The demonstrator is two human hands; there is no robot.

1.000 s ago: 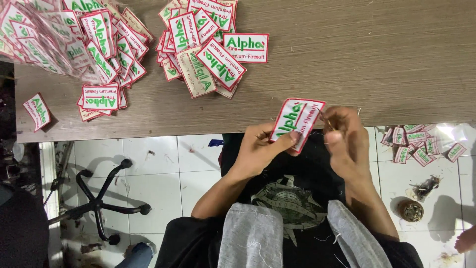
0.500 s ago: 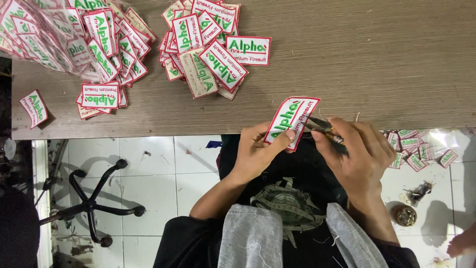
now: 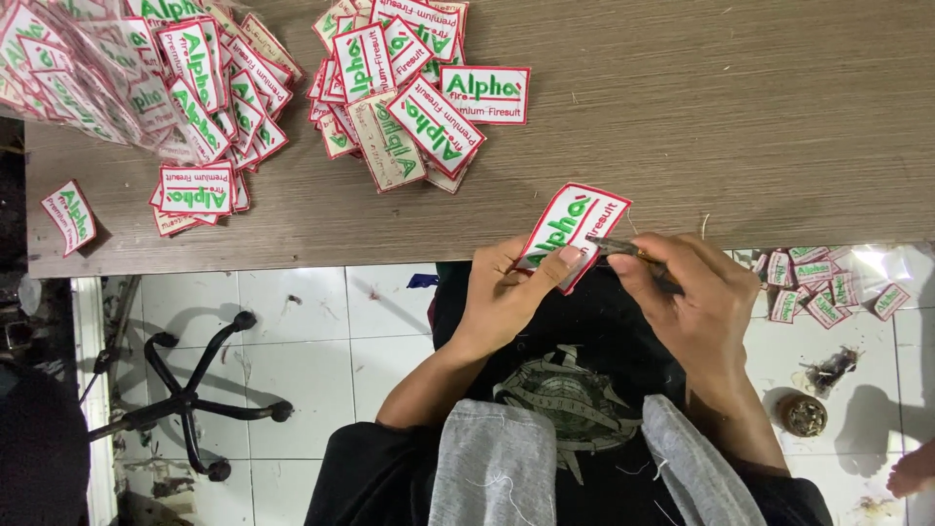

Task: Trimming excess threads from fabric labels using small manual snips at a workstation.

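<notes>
Lowered slightly, left hand (image 3: pixel 506 292) pinches red-edged patch (image 3: pixel 575 232); right hand (image 3: pixel 696 292) grips snips (image 3: pixel 623 251).

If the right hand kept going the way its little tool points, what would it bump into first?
Probably the white embroidered patch with red border and green lettering held by the left hand. The right hand aims its thin dark metal tool at the patch's edge; contact is unclear.

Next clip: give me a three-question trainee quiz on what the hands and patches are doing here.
1. True or false: the left hand holds a white rectangular embroidered patch with red border.
2. Which hand holds the small dark metal tool?
3. Besides the brown wood-grain table, where do loose patches lie? A) white tiled floor B) black swivel-chair base

Key: 1 true; 2 right hand; 3 A.
</notes>
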